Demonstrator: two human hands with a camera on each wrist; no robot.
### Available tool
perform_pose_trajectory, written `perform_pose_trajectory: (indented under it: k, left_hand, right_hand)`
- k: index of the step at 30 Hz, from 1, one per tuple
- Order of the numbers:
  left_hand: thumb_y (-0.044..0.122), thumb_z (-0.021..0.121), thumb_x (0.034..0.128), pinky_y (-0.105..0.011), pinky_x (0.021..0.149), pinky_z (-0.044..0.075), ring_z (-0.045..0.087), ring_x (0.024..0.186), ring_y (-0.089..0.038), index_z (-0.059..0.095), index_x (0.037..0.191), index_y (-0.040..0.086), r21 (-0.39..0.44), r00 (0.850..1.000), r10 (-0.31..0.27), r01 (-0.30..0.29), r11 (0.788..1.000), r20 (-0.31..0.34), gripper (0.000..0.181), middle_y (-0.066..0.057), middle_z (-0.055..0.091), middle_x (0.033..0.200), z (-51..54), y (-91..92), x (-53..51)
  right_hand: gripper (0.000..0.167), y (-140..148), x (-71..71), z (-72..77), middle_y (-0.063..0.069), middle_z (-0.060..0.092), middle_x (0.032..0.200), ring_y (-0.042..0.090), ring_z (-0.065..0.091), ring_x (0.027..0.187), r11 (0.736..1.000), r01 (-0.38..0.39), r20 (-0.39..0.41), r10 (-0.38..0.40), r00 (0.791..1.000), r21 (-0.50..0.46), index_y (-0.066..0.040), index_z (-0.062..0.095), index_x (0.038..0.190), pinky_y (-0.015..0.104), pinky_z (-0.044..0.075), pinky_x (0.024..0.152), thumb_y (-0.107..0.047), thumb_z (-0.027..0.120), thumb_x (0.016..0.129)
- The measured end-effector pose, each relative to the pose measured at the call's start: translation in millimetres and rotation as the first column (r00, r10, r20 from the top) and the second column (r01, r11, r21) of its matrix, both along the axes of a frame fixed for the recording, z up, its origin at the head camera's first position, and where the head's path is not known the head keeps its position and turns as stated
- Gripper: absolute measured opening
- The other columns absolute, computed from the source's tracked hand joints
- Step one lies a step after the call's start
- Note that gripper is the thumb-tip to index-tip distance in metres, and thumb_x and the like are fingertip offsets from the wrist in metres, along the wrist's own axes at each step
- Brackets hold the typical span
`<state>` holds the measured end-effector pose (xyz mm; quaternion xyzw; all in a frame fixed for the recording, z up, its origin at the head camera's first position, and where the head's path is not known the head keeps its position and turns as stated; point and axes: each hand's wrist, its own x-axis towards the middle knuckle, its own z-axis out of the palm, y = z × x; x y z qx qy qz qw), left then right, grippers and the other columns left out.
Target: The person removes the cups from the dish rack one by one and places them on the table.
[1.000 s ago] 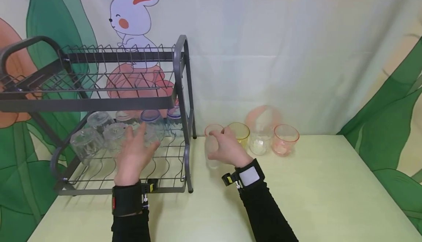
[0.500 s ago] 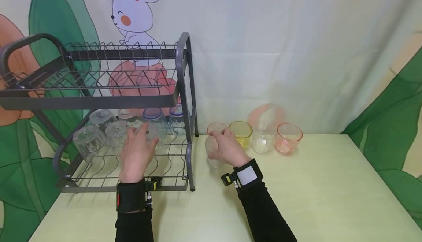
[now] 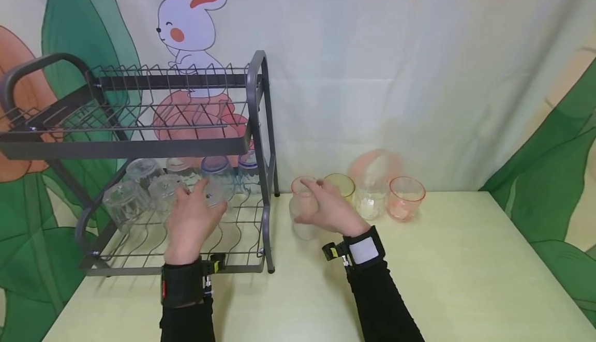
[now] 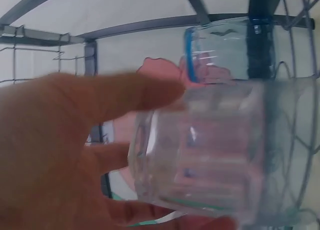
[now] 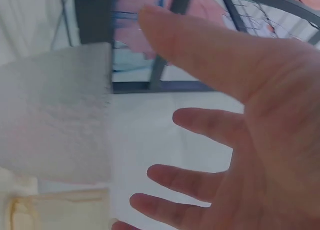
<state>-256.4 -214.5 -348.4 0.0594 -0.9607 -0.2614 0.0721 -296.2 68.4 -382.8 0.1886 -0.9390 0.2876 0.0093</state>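
In the head view my left hand (image 3: 190,228) is at the lower shelf of the dish rack (image 3: 177,268), fingers and thumb spread around an upside-down clear glass (image 4: 215,150). The left wrist view has the thumb side overlapping the near end of this glass, with other fingers partly behind it; firm contact cannot be made out. My right hand (image 3: 337,213) is beside a frosted glass (image 3: 303,217) standing on the table. From the right wrist, its fingers look spread and apart from that glass. Behind this hand are a pink-rimmed glass (image 3: 302,182) and a yellow glass (image 3: 343,184).
Several upside-down glasses fill the lower shelf, including clear glasses (image 3: 124,202) and a blue-rimmed glass (image 3: 216,168). A clear glass (image 3: 370,202) and a pink glass (image 3: 405,199) stand by the backdrop (image 3: 419,99). The rack's wire upper tier (image 3: 125,149) overhangs the shelf.
My right hand's fingers have opened away from the frosted glass, and the hand has shifted slightly right. My left hand stays at its glass, thumb spread slightly wider.
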Motion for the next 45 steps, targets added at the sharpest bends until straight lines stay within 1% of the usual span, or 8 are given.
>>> perform_pose_trajectory:
  k: [4, 14, 17, 22, 28, 36, 41, 45]
  left_hand:
    - [0.039, 0.058, 0.0916, -0.069, 0.078, 0.04, 0.046, 0.105, -0.055, 0.032, 0.153, 0.01, -0.016, 0.999, -0.014, 0.014, 1.0, 0.04, 0.073, -0.041, 0.026, 0.139, 4.3, -2.9, 4.8]
    - [0.04, 0.062, 0.0888, -0.052, 0.069, 0.044, 0.05, 0.088, -0.045, 0.04, 0.145, 0.005, 0.019, 0.999, -0.04, 0.04, 0.999, 0.034, 0.069, -0.037, 0.031, 0.133, 8.2, -9.3, 14.9]
    - [0.039, 0.061, 0.0891, -0.049, 0.069, 0.043, 0.048, 0.087, -0.043, 0.039, 0.144, 0.005, 0.055, 0.996, -0.062, 0.058, 0.997, 0.057, 0.069, -0.035, 0.028, 0.136, 12.9, -11.8, 20.0]
    - [0.039, 0.059, 0.0924, -0.056, 0.083, 0.041, 0.043, 0.105, -0.047, 0.034, 0.146, 0.005, 0.111, 0.991, -0.104, 0.095, 0.989, 0.08, 0.068, -0.035, 0.018, 0.146, 20.7, -14.9, 28.9]
    - [0.044, 0.061, 0.0923, -0.055, 0.092, 0.038, 0.041, 0.114, -0.038, 0.04, 0.138, 0.007, 0.092, 0.984, -0.178, 0.177, 0.98, 0.009, 0.063, -0.025, 0.032, 0.141, 26.5, -14.6, 35.9]
    - [0.06, 0.061, 0.0885, -0.041, 0.075, 0.042, 0.053, 0.086, -0.022, 0.045, 0.136, 0.011, 0.11, 0.977, -0.206, 0.211, 0.971, -0.058, 0.07, -0.012, 0.042, 0.125, 39.1, -7.5, 46.6]
    - [0.054, 0.058, 0.0931, -0.04, 0.071, 0.047, 0.065, 0.063, -0.017, 0.042, 0.146, 0.02, 0.216, 0.954, -0.292, 0.299, 0.93, -0.066, 0.065, -0.012, 0.041, 0.125, 45.2, -9.7, 51.3]
    - [0.045, 0.057, 0.0972, -0.041, 0.076, 0.047, 0.069, 0.065, -0.016, 0.044, 0.147, 0.022, 0.284, 0.931, -0.355, 0.364, 0.887, -0.084, 0.056, -0.015, 0.039, 0.13, 48.7, -8.5, 52.8]
  right_hand:
    - [0.083, 11.4, 6.8, 9.1, 0.019, 0.035, 0.146, 0.035, 0.042, 0.129, 0.998, -0.025, 0.0, 0.025, 1.0, -0.053, -0.02, 0.037, 0.152, 0.05, 0.047, 0.095, -0.043, 0.077, 0.083]
    - [0.074, 32.7, 23.0, 25.4, 0.019, 0.03, 0.148, 0.034, 0.038, 0.132, 0.994, -0.016, -0.041, 0.011, 0.999, -0.107, -0.019, 0.038, 0.15, 0.054, 0.043, 0.098, -0.042, 0.071, 0.089]
    - [0.073, 34.6, 28.9, 32.1, 0.018, 0.031, 0.148, 0.034, 0.037, 0.132, 0.993, -0.023, -0.053, 0.017, 0.998, -0.118, -0.019, 0.039, 0.15, 0.054, 0.043, 0.099, -0.04, 0.072, 0.089]
    - [0.071, 35.5, 36.2, 39.0, 0.013, 0.034, 0.146, 0.031, 0.04, 0.13, 0.99, -0.054, -0.07, 0.045, 0.996, -0.132, -0.021, 0.04, 0.15, 0.053, 0.043, 0.099, -0.04, 0.071, 0.089]
    - [0.07, 34.4, 43.1, 43.5, 0.006, 0.039, 0.142, 0.025, 0.046, 0.126, 0.983, -0.123, -0.087, 0.112, 0.99, -0.137, -0.025, 0.041, 0.149, 0.049, 0.045, 0.098, -0.042, 0.072, 0.088]
    - [0.071, 35.1, 50.9, 52.4, 0.003, 0.041, 0.14, 0.02, 0.046, 0.125, 0.979, -0.148, -0.1, 0.135, 0.986, -0.141, -0.025, 0.041, 0.149, 0.045, 0.045, 0.099, -0.043, 0.072, 0.087]
    - [0.073, 36.4, 56.4, 57.5, 0.002, 0.04, 0.14, 0.019, 0.046, 0.125, 0.977, -0.158, -0.11, 0.143, 0.984, -0.145, -0.027, 0.04, 0.149, 0.043, 0.044, 0.099, -0.043, 0.074, 0.086]
    - [0.075, 36.8, 62.9, 61.8, 0.0, 0.04, 0.141, 0.017, 0.047, 0.124, 0.969, -0.185, -0.128, 0.166, 0.978, -0.16, -0.026, 0.04, 0.149, 0.041, 0.045, 0.098, -0.045, 0.074, 0.085]
